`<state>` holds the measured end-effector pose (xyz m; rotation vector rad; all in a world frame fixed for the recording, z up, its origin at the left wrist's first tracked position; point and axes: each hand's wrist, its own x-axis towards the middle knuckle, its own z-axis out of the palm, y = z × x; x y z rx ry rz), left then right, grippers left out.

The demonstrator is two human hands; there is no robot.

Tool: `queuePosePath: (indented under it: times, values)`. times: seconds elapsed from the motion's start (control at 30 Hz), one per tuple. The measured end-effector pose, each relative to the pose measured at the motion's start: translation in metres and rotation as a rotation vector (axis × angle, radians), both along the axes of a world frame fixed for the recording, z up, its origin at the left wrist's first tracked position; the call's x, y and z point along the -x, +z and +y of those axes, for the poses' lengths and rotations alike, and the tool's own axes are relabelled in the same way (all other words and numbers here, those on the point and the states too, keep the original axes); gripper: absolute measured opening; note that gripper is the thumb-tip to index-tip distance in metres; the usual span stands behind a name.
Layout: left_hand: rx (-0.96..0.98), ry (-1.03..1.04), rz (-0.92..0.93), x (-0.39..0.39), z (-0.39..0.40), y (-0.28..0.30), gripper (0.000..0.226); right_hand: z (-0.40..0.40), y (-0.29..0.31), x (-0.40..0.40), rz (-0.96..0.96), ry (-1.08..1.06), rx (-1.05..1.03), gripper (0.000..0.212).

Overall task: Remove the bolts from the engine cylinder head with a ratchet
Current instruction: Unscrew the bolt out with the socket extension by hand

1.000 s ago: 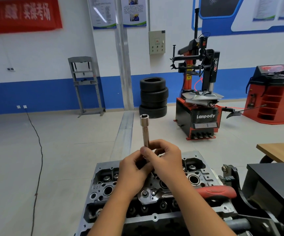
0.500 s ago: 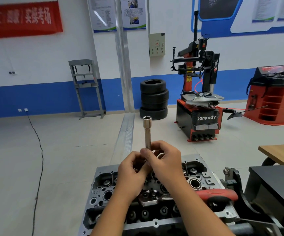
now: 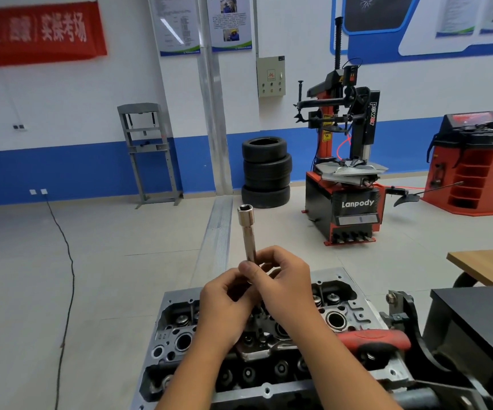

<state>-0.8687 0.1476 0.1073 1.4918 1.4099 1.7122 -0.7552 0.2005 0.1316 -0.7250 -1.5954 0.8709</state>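
A long chrome socket (image 3: 247,232) stands upright above the grey engine cylinder head (image 3: 177,324), its hex opening facing up. My right hand (image 3: 283,285) pinches its lower shaft between thumb and fingers. My left hand (image 3: 224,306) curls around the socket's bottom end, which is hidden between both hands. A red-handled ratchet (image 3: 372,340) lies across the right side of the head, partly behind my right forearm. No loose bolt is visible.
The head sits on a black stand (image 3: 416,335) to the right. A wooden table corner (image 3: 487,267) is at far right. Beyond are stacked tyres (image 3: 266,171), a tyre changer (image 3: 345,173), a red wheel balancer (image 3: 476,164), a grey press frame (image 3: 147,155) and a floor cable (image 3: 66,276).
Both hands and the socket have stayed together with only a slight shift; the view tilted a little. The ratchet has not moved.
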Motion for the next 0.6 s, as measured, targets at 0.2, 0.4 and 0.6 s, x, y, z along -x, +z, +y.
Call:
queuePosePath:
  times: [0.2,0.4,0.6]
  values:
    - [-0.001,-0.041,0.016,-0.0016,-0.0029,0.0042,0.026,0.0026,0.0007,-0.0033,-0.080,0.035,0.003,0.012]
    - [0.042,0.058,-0.014,0.0005,0.0013,-0.0006,0.023,0.0006,0.0027,-0.0040,0.017,-0.014,0.048,0.014]
    - [-0.022,-0.087,-0.004,-0.0003,-0.0046,0.0049,0.032,0.0017,0.0021,-0.0035,-0.060,0.021,-0.015,0.019]
